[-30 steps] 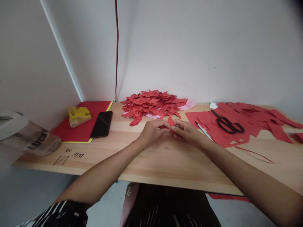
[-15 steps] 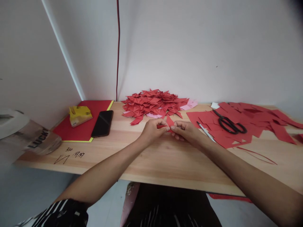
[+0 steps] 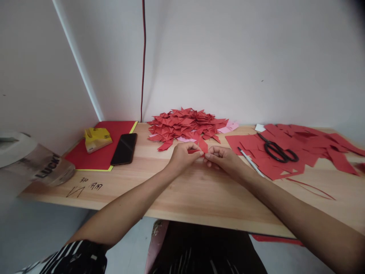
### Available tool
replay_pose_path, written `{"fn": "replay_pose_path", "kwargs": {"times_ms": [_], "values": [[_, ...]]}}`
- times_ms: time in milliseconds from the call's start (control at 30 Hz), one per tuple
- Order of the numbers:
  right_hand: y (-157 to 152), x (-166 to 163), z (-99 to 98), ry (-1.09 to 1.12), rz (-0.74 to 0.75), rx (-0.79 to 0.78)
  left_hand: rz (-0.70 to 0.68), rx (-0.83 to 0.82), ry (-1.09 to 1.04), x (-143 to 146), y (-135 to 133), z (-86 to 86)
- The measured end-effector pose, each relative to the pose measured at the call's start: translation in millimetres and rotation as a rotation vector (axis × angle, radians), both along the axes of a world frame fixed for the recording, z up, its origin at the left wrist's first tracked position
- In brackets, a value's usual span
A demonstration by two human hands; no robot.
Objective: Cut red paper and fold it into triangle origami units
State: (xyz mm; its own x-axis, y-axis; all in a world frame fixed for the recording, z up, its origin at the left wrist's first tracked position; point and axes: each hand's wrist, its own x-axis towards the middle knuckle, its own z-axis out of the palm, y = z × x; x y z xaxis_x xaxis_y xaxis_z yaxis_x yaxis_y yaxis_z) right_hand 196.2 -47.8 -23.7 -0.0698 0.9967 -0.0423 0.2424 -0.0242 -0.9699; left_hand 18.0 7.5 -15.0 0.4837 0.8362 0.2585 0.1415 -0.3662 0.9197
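A small folded piece of red paper point(image 3: 203, 144) is pinched between both hands just above the wooden table. My left hand point(image 3: 184, 155) grips its lower left side with thumb and forefinger. From the other side, my right hand point(image 3: 221, 157) presses the paper's lower edge between thumb and fingers, close to the left fingertips. The paper's pointed upper part sticks up between the hands, while its lower part is mostly covered by fingers. Right behind it lies a heap of folded red paper pieces point(image 3: 185, 123), with some pink paper point(image 3: 230, 126) at its right side.
Cut red paper sheets point(image 3: 308, 146) spread over the right side, with black-handled scissors point(image 3: 278, 152) and a white pen point(image 3: 251, 161) on them. Leftward are a phone point(image 3: 124, 149), a yellow packet point(image 3: 97, 139) on a red sheet point(image 3: 82, 160), and a clear plastic container point(image 3: 53, 167).
The red paper has turned slightly in the fingers, and its upper part now leans a little left. My right fingers have shifted slightly. The view has moved very little.
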Motion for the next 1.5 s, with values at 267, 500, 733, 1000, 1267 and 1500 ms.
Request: {"fn": "replay_pose_path", "kwargs": {"times_ms": [267,500,733,1000,1267,1500], "values": [[3.7,-2.8,-2.1,0.007,0.004,0.027,0.056,-0.061,-0.087,3.9,1.2,-5.5],[1.6,-0.2,-2.3,0.042,0.007,0.059,0.007,-0.271,-0.200,4.7,1.9,-9.3],[0.3,-2.3,0.8,0.021,0.006,0.061,-0.080,-0.242,-0.097,0.0,0.7,-1.7],[-0.8,-4.8,5.0,-0.113,0.076,0.096,-0.046,-0.221,-0.081,0.5,-1.3,-6.2],[-0.1,-1.1,4.5,-0.160,0.111,0.196,-0.117,-0.253,-0.094,-1.1,0.4,-0.6],[-0.6,-1.5,2.7,-0.151,0.151,0.125,-0.062,-0.230,-0.110,-0.7,-0.1,-4.4]]}}
